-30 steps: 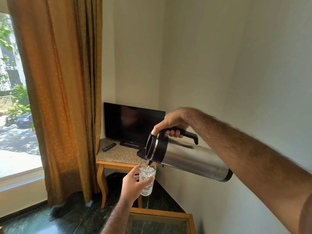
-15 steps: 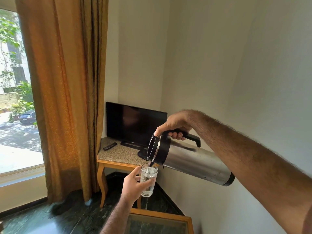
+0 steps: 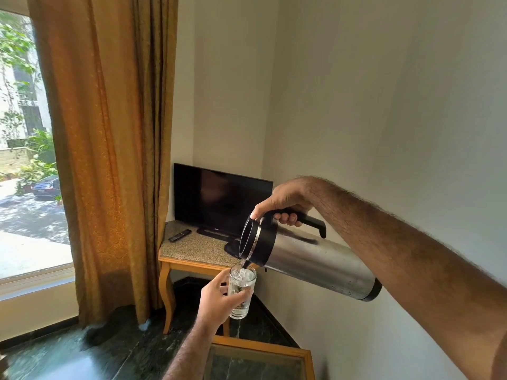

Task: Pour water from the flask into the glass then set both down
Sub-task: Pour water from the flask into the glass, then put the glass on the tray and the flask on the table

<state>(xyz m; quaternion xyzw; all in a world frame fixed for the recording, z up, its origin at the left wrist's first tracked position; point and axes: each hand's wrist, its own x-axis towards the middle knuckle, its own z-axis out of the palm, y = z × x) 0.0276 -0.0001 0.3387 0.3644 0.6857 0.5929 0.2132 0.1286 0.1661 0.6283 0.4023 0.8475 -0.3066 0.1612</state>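
Steel, cylindrical flask (image 3: 315, 264) with a black top lies tipped nearly level in mid-air, your right hand (image 3: 282, 200) closed around its black handle. Water streams from its spout into the clear drinking glass (image 3: 242, 293) gripped upright in your left hand (image 3: 218, 301) just below.

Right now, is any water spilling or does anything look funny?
No spill shows. The flask, held by the right hand, is tipped over on purpose, its spout right above the glass in the left hand. The water lands inside. The glass looks nearly full, so pouring should probably stop soon.
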